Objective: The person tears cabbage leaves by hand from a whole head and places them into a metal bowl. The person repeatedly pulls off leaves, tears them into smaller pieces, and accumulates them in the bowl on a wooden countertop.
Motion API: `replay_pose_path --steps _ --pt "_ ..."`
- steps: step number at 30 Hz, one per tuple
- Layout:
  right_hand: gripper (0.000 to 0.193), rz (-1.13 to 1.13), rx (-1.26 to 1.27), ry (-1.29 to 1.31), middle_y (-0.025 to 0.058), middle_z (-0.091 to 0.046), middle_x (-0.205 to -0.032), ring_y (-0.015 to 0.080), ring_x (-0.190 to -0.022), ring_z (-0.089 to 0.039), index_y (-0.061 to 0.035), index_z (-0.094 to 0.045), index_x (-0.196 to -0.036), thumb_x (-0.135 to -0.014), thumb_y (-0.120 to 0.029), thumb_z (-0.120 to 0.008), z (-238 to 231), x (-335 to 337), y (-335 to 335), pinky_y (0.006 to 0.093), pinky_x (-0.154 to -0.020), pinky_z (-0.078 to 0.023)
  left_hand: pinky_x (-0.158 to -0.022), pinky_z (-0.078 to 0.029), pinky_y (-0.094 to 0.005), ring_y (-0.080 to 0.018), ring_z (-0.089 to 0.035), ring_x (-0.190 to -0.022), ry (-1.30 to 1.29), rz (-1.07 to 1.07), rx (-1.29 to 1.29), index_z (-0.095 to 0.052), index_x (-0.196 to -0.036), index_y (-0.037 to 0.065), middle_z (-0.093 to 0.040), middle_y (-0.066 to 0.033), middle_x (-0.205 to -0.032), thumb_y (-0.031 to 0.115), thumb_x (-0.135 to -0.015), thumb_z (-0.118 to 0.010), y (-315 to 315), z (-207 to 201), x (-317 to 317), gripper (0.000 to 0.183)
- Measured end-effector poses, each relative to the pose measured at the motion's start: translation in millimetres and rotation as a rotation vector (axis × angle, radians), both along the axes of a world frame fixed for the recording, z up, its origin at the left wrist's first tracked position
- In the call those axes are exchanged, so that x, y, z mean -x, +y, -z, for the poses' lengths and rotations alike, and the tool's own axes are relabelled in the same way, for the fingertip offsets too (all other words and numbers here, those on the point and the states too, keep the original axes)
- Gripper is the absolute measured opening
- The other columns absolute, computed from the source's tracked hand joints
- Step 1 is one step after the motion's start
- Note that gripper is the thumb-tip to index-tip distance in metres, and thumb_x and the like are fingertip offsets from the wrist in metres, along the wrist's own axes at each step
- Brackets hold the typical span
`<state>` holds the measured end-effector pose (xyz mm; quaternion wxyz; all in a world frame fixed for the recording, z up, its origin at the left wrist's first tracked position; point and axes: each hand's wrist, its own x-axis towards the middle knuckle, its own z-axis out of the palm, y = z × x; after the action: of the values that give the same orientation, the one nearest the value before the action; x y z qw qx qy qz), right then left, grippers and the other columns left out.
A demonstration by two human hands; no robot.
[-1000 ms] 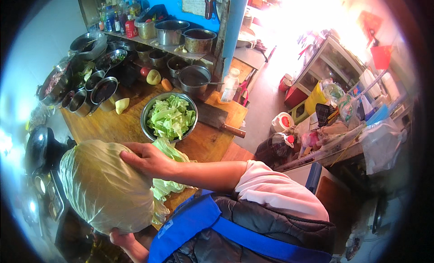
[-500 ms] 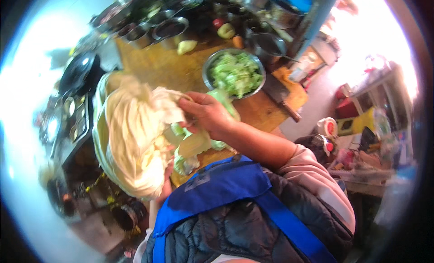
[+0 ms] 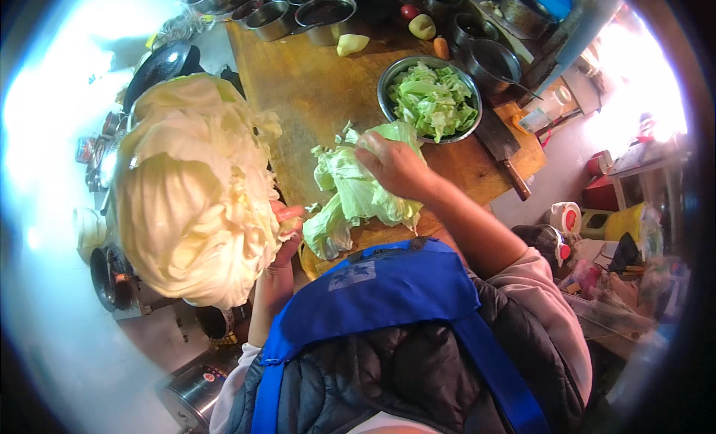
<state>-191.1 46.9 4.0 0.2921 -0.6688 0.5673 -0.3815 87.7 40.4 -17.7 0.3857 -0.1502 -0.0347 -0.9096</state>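
A large pale cabbage (image 3: 190,192) hangs at the left, held up beside the wooden board (image 3: 298,83). My left hand (image 3: 286,236) grips it low on its right side by the stem end; part of the palm is hidden. My right hand (image 3: 397,165) is over a loose heap of green cabbage leaves (image 3: 347,184) on the board's near part, its curled fingers closed on a leaf. Right behind that hand, a metal bowl (image 3: 384,98) holds torn green cabbage pieces (image 3: 434,102).
A cleaver (image 3: 496,136) lies right of the bowl, its handle toward the board's right edge. Metal pots (image 3: 326,13) line the far edge, near a pale peeled vegetable (image 3: 352,45) and a carrot piece (image 3: 441,48). A wok (image 3: 160,70) stands at far left.
My right hand has come away from the cabbage and moved right to the leaf heap with a torn leaf. The cabbage, in my left hand, has shifted left and turned its rounded side up.
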Motion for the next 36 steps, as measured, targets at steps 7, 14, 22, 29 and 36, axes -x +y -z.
replay_pose_path --steps 7,14,22,29,36 --pt "0.083 -0.206 0.567 0.022 0.0184 -0.050 -0.141 0.0391 -0.128 -0.049 -0.0089 -0.043 -0.145 -0.073 -0.016 -0.082 -119 -10 -16 0.0438 -0.105 -0.044 -0.078 -0.040 -0.0328 -0.0211 -0.045 -0.102 0.060 0.248 -0.179 -0.070 -0.104 0.017 -0.068 0.0044 -0.106 0.031 -0.090 -0.061 13 9 -3 0.022" --pt "0.043 -0.348 0.856 -0.227 0.0117 -0.063 -0.113 0.0314 -0.103 -0.062 -0.0108 -0.068 -0.112 -0.071 -0.005 -0.081 -149 -53 -34 0.0389 -0.087 -0.052 -0.072 -0.039 -0.0307 -0.0213 -0.043 -0.092 -0.059 0.108 -0.169 -0.066 -0.102 0.012 -0.059 -0.0034 -0.101 0.028 -0.091 -0.062 23 -3 16 0.020" --pt "0.020 -0.124 0.594 -0.292 0.0099 -0.064 -0.094 0.0267 -0.085 -0.065 -0.0043 -0.065 -0.088 -0.075 0.000 -0.080 -74 -65 -2 0.0329 -0.071 -0.054 -0.074 -0.045 -0.0330 -0.0212 -0.046 -0.089 0.060 0.218 -0.239 -0.065 -0.110 0.010 -0.051 -0.0091 -0.106 0.031 -0.092 -0.060 24 2 19 0.028" --pt "0.035 -0.148 0.054 0.110 0.0137 -0.064 -0.113 0.0328 -0.102 -0.065 -0.0044 -0.064 -0.106 -0.077 -0.018 -0.081 -32 8 16 0.0384 -0.085 -0.053 -0.076 -0.045 -0.0316 -0.0183 -0.050 -0.105 0.033 0.021 -0.216 -0.068 -0.115 0.012 -0.068 -0.0013 -0.118 0.034 -0.094 -0.057 12 11 -6 0.033" --pt "0.074 -0.255 0.493 0.194 0.0163 -0.051 -0.140 0.0359 -0.127 -0.051 -0.0085 -0.051 -0.138 -0.072 -0.017 -0.082 -108 -4 -24 0.0440 -0.104 -0.045 -0.075 -0.043 -0.0330 -0.0206 -0.047 -0.103 -0.019 0.079 -0.159 -0.068 -0.110 0.013 -0.067 0.0003 -0.111 0.031 -0.091 -0.062 23 4 1 0.027"
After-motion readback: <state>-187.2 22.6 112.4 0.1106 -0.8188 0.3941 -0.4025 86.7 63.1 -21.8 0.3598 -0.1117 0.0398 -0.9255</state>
